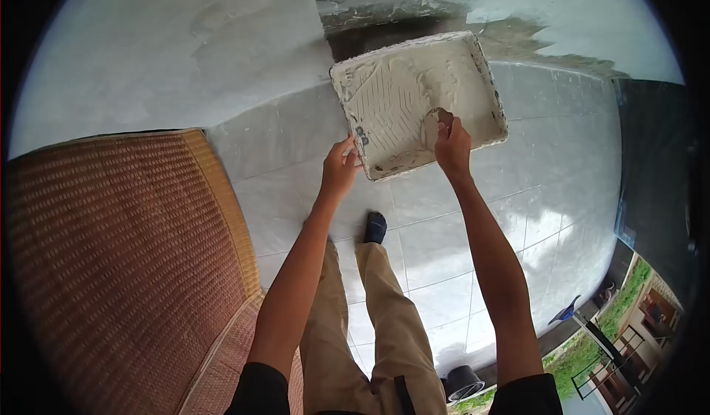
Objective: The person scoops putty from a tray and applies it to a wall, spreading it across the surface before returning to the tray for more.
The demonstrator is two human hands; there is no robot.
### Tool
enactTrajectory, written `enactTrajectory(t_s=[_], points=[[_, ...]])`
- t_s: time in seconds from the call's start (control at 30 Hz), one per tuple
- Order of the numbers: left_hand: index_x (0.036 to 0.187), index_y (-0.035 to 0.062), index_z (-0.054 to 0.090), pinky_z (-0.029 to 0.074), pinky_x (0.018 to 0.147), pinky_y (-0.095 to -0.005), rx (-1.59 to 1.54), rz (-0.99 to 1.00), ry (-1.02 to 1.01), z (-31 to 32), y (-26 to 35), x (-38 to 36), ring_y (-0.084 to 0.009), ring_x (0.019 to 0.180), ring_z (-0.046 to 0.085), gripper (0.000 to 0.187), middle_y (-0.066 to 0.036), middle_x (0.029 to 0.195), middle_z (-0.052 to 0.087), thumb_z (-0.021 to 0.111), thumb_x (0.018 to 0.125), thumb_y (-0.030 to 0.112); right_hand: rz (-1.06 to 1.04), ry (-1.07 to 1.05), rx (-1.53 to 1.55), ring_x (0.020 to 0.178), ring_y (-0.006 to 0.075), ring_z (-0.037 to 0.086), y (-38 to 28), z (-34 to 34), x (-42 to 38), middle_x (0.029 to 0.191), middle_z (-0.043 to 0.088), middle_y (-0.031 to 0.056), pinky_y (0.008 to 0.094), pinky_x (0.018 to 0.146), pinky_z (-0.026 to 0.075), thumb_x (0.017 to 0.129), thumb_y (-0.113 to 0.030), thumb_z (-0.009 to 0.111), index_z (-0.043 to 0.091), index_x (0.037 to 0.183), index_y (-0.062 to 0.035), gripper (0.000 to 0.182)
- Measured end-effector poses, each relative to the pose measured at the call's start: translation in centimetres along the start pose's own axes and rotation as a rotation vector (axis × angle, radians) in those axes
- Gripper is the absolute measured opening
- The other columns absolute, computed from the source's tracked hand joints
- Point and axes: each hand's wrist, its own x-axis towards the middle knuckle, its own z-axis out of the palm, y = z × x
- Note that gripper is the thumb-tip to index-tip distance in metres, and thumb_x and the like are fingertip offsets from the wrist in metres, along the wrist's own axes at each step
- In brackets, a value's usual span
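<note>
A white, paint-caked tray lies on the tiled floor near the wall. My left hand grips the tray's near left edge. My right hand reaches inside the tray and is shut on a small flat tool, which looks like a scraper, pressed against the white coating. The tool's blade is partly hidden by my fingers.
A woven rattan surface fills the left side. Pale grey floor tiles spread below, with my trouser leg and dark-socked foot on them. A rough plastered wall rises behind. A black bucket stands at the lower edge.
</note>
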Motion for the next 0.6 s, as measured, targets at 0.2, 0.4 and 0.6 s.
enactTrajectory(t_s=[0.2, 0.4, 0.6], points=[[0.144, 0.0032, 0.040, 0.056, 0.090, -0.0368, -0.007, -0.011, -0.004, -0.1, 0.0, 0.0, -0.0237, 0.108, 0.061, 0.044, -0.014, 0.133, 0.051, 0.046, 0.100, 0.010, -0.061, 0.012, 0.134, 0.077, 0.0490, 0.058, -3.0, 3.4, -3.5, 0.081, 0.061, 0.0286, 0.0529, 0.066, 0.044, 0.090, -0.007, 0.057, 0.050, 0.091, 0.0037, 0.013], [0.140, 0.0029, 0.044, 0.058, 0.089, -0.0378, -0.044, -0.011, -0.013, -0.2, 0.2, -0.2, -0.0234, 0.107, 0.062, 0.041, -0.011, 0.125, 0.051, 0.045, 0.099, 0.007, 0.005, -0.058, 0.181, 0.075, 0.0468, 0.061, -6.1, 5.9, -4.9, 0.079, 0.063, 0.0265, 0.0501, 0.066, 0.046, 0.089, -0.008, 0.059, 0.054, 0.092, 0.0030, 0.012], [0.144, 0.0059, 0.040, 0.055, 0.092, -0.0383, -0.070, -0.056, -0.031, -0.4, 0.7, -0.4, -0.0261, 0.111, 0.061, 0.043, -0.014, 0.134, 0.049, 0.042, 0.101, 0.008, 0.069, -0.143, 0.237, 0.077, 0.0425, 0.065, -6.4, 6.2, -4.6, 0.080, 0.065, 0.0247, 0.0455, 0.067, 0.049, 0.090, -0.012, 0.060, 0.057, 0.096, 0.0034, 0.017]])
